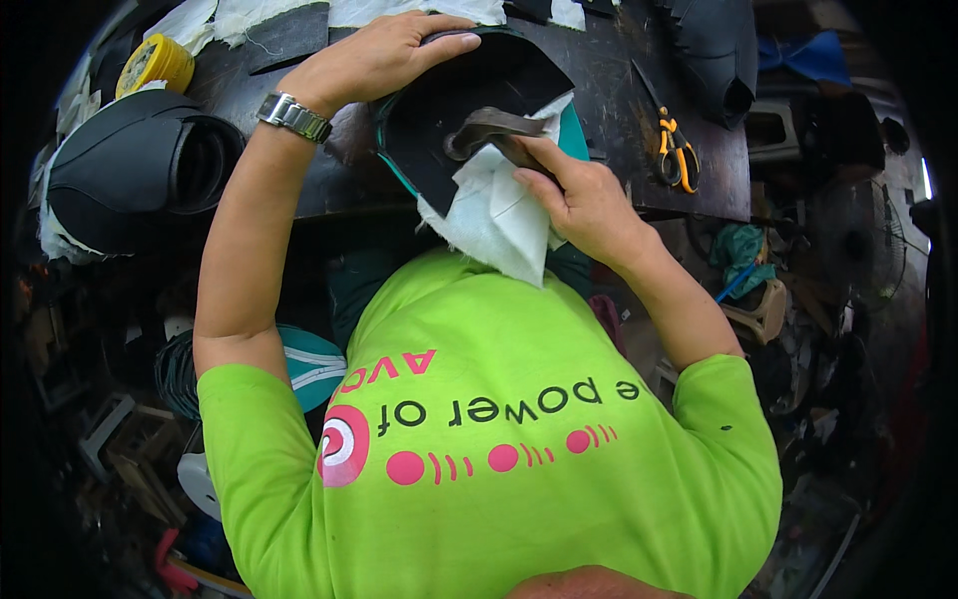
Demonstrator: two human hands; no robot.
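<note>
A black leather upper (424, 140) with a teal edge lies at the table's near side, partly folded around white cloth. My left hand (394, 55) grips its far edge, thumb on one side and the other fingers partly hidden. In my right hand (589, 205) is a dark hammer (489, 128), its curved metal head over the black leather. The hammer's handle is mostly covered by my fingers. Below it, a frayed piece of white cloth (499, 215) hangs over the table edge towards my lap.
Orange-handled scissors (677, 155) lie on the dark table (624, 180) at the right. Another black upper (120, 170) sits at the left, near a yellow tape roll (155, 65). More black leather pieces (711, 50) are at the far right. A fan (863, 235) stands beyond.
</note>
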